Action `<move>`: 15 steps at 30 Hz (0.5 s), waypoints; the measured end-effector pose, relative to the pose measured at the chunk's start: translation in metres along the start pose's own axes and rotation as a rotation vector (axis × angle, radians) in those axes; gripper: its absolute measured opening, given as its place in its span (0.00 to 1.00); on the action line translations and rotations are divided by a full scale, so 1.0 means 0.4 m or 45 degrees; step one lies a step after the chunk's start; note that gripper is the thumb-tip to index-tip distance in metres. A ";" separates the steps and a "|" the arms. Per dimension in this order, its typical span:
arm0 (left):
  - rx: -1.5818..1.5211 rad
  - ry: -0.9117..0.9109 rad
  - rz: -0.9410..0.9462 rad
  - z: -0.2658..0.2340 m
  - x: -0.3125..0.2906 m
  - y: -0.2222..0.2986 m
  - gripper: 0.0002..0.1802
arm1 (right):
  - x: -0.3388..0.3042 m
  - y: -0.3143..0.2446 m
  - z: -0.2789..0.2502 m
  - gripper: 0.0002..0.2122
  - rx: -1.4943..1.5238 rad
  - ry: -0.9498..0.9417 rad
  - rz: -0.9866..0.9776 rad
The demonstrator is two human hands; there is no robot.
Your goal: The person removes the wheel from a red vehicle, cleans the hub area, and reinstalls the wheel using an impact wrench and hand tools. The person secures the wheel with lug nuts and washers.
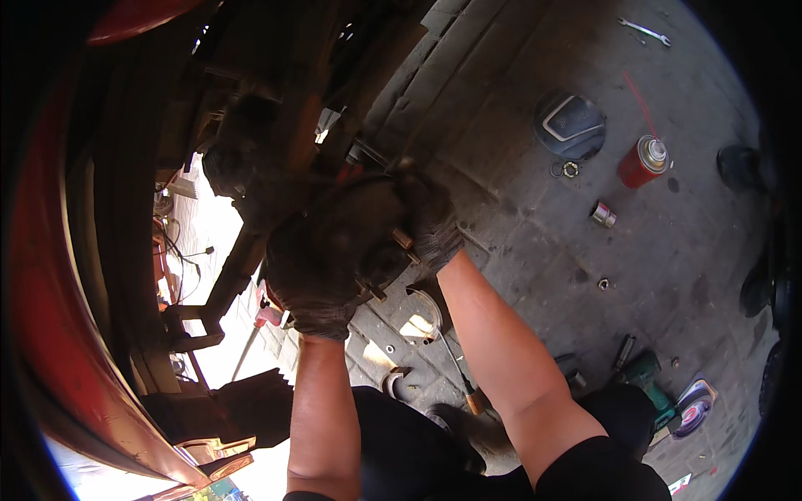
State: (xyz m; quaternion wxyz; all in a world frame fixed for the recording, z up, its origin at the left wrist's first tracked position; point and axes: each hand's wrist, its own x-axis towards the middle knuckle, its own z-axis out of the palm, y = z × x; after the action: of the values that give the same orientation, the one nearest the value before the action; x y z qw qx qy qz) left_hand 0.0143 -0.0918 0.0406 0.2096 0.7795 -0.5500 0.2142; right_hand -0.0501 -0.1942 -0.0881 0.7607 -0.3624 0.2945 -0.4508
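Observation:
Both my hands wear dark, dirty gloves and reach up under a vehicle's frame. They grip opposite sides of a dark, round wheel hub (347, 221) with brass-coloured studs sticking out toward me. My left hand (307, 288) is wrapped round its lower left edge. Around the upper right rim, beside a stud, my right hand (430, 221) is closed. Deep shadow hides most fingertips and the hub's far side, so I cannot tell whether it sits on the axle. A curved metal band (430, 305) lies on the paving just below the hub.
Red bodywork (58, 326) curves along the left. On the floor at right are a spray can (637, 169) with a red straw, a round black cap (570, 125), a socket (603, 215), a wrench (644, 32) and a green power tool (650, 384). A wooden-handled tool (474, 402) lies near my legs.

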 end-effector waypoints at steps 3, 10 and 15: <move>-0.044 -0.050 0.037 -0.007 0.012 0.005 0.27 | 0.006 0.008 0.001 0.16 -0.043 -0.001 -0.095; -0.116 -0.119 -0.099 -0.016 0.020 0.015 0.19 | -0.003 0.024 0.005 0.11 -0.313 0.122 -0.403; -0.081 -0.062 -0.113 -0.014 0.025 0.022 0.22 | 0.002 0.020 0.005 0.12 -0.298 0.082 -0.290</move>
State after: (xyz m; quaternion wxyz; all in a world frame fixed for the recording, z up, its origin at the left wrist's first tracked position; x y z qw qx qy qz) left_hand 0.0083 -0.0990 0.0517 0.2301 0.8010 -0.5265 0.1679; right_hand -0.0444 -0.1917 -0.0937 0.6475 -0.4649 0.3262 -0.5081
